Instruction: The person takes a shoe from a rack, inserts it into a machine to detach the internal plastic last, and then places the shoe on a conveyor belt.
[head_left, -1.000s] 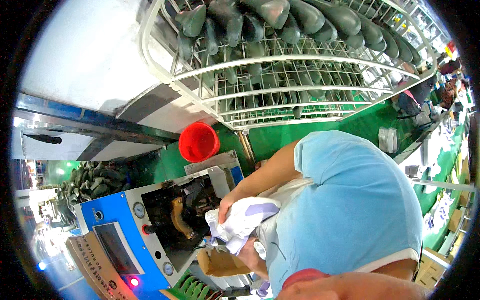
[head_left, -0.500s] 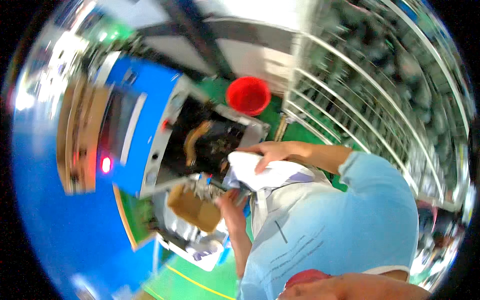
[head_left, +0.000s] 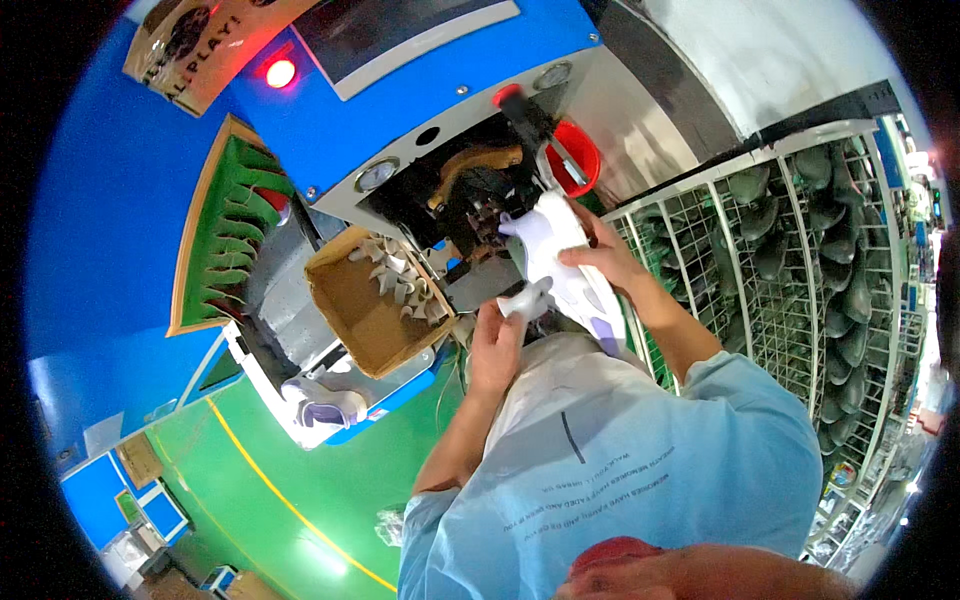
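My right hand [head_left: 606, 258] grips a white shoe upper [head_left: 562, 262] with pale purple parts, its fingers closed on the upper's edge in front of the machine. Lower and to the left, my left hand [head_left: 497, 346] pinches a small white curved piece [head_left: 526, 299] close beside the upper. From this view I cannot tell whether the two touch. A cardboard box [head_left: 330, 310] left of my left hand holds several similar white curved pieces [head_left: 398, 270].
Ahead stands a blue and metal machine [head_left: 420, 95] with gauges, a red-ended lever [head_left: 510, 98] and a lit red lamp [head_left: 281, 73]. A red bucket [head_left: 585, 160] is beyond it. Wire racks [head_left: 770, 240] of dark shoe-shaped forms line the right. Another white-purple upper [head_left: 325, 405] lies below the box.
The view has turned, and the machine now sits higher in it. My left hand, earlier beside the box and blurred, now shows the small white piece. My right hand still holds the upper.
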